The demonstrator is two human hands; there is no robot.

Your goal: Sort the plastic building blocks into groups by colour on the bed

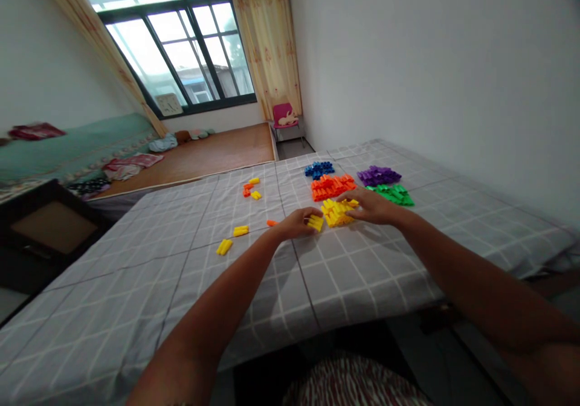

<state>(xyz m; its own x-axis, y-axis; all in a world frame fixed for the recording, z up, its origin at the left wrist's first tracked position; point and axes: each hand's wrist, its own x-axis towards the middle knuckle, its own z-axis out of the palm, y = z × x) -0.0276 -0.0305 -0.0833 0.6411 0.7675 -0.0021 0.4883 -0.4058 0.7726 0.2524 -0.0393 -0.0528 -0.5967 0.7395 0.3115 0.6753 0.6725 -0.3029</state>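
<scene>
Both of my hands are at the yellow pile [336, 214] on the grey checked cloth. My left hand [296, 223] is closed on some yellow pieces [315, 222] at the pile's left side. On the pile's right side rests my right hand [369, 205], its fingers curved over the yellow pieces and touching them; whether it grips one is too small to tell. Just behind lies an orange pile [333, 186], with a green pile [393, 194] to the right. An orange piece [272, 223] shows beside my left hand.
Blue [319, 170] and purple [379, 175] piles lie farther back. Loose yellow pieces [224, 247] [241, 231] and small orange and yellow pieces [248, 190] lie left. A dark cabinet [54, 243] stands at the left, a white wall [435, 80] at the right.
</scene>
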